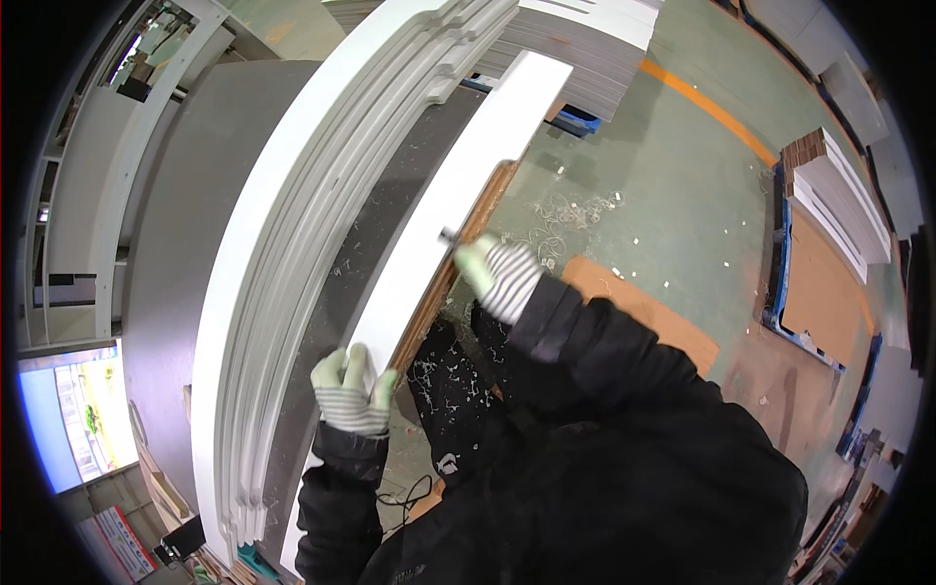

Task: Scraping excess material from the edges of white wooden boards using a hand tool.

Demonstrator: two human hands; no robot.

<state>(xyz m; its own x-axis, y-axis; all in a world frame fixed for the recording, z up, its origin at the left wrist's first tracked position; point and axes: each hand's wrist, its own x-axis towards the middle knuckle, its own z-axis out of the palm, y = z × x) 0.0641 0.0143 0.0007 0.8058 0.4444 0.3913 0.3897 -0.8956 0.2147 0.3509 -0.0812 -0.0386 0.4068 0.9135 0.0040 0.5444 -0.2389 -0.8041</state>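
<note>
A long white panel (436,210) lies slantwise before me, with a rough brown strip along its right edge. My left hand (353,395), in a pale green glove with a striped cuff, grips the panel across its near part, thumb by the right edge. Farther up, my right hand (495,278), gloved alike, is closed around a small tool with a dark, flat tip (448,237). That tip sits over the panel's right edge; blur and the fingers hide the tool's kind.
Several white panels (292,214) stand in a row left of the work, on a dark grey surface (341,268). More panels (570,63) are stacked at the far end. Scraps (575,214) and cardboard (639,312) lie on the green floor; a blue pallet (780,263) stands right.
</note>
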